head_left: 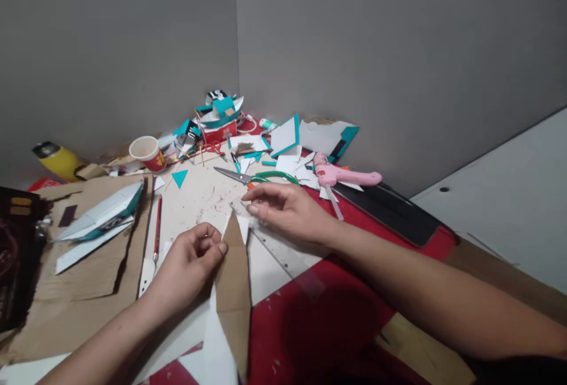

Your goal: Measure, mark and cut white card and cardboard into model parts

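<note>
Now pinching, with the left hand, fingers curled tight on the edge of a brown cardboard piece close to its pointed tip. Lying long and thin, that cardboard piece, pointing away from the body, on top of a white sheet. Pressing down flat with the right hand, fingers stretched out, not gripping, on the far end of a clear ruler just beside the cardboard tip. Looks like lining up the tip with the ruler, so a measuring or marking step, probably. Calls next for holding both still and keeping the ruler from sliding. No pen or knife in either hand; a red-handled tool lying near the left hand. Farther out, green-handled scissors and a pink glue gun, well apart from the hands. Then a paper cup and lots of teal and white scraps by the grey wall.
</note>
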`<state>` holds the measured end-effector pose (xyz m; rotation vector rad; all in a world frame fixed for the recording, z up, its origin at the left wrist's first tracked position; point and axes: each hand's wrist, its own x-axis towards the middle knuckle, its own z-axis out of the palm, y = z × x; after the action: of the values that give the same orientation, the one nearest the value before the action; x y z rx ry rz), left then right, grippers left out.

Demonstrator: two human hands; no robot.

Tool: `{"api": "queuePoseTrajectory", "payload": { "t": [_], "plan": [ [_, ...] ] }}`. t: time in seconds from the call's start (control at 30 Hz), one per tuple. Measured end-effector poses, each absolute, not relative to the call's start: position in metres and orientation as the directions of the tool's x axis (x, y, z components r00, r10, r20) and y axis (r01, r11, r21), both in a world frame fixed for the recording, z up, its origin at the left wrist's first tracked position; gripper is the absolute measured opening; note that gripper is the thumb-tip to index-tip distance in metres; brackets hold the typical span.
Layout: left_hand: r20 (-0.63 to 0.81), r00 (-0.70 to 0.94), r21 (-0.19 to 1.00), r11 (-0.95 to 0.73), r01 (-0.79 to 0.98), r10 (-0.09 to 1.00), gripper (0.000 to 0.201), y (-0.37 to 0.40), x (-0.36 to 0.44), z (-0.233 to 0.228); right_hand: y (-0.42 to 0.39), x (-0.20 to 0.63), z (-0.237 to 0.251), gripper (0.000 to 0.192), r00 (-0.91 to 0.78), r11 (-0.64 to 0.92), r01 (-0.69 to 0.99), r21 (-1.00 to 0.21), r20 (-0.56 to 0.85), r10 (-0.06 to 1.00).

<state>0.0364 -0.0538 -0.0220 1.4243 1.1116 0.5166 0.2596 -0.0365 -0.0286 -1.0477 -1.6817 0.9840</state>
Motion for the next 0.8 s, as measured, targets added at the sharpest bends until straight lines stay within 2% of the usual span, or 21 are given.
{"api": "queuePoseTrajectory", "payload": {
  "t": [0.07,0.17,0.23,0.33,0.47,0.6,0.7,0.8],
  "plan": [
    [-0.268,0.375,0.955,0.192,0.227,0.887,0.025,-0.050,0.034,-0.022,-0.036,0.256,-0.028,0.019,-0.170,0.226,0.137,-0.965,0.202,0.965],
    [-0.205,0.314,0.976,0.168,0.142,0.927,0.027,-0.050,0.036,-0.024,-0.041,0.246,-0.030,0.035,-0.244,-0.017,0.037,-0.999,-0.026,0.969],
    [-0.170,0.294,0.983,0.140,0.118,0.941,0.028,-0.054,0.039,-0.024,-0.047,0.237,-0.033,0.039,-0.321,-0.086,0.046,-0.995,-0.097,0.942],
    [-0.146,0.291,0.989,0.129,0.074,0.945,0.029,-0.059,0.045,-0.024,-0.055,0.227,-0.038,0.044,-0.382,-0.115,0.066,-0.991,-0.132,0.915],
    [-0.142,0.389,0.990,0.136,0.043,0.910,0.030,-0.061,0.047,-0.022,-0.060,0.228,-0.036,0.038,-0.491,-0.087,0.059,-0.994,-0.105,0.865],
    [-0.133,0.413,0.991,0.122,0.053,0.901,0.043,-0.061,0.046,-0.022,-0.059,0.234,-0.031,0.034,-0.573,-0.081,0.058,-0.995,-0.100,0.814],
    [-0.096,0.375,0.995,0.078,0.062,0.922,0.044,-0.064,0.046,-0.023,-0.058,0.233,-0.033,0.037,-0.550,-0.124,0.091,-0.988,-0.154,0.821],
    [-0.046,0.302,0.998,0.029,0.059,0.952,0.049,-0.066,0.047,-0.028,-0.058,0.230,-0.041,0.040,-0.438,-0.141,0.102,-0.985,-0.172,0.882]
  ]
}}
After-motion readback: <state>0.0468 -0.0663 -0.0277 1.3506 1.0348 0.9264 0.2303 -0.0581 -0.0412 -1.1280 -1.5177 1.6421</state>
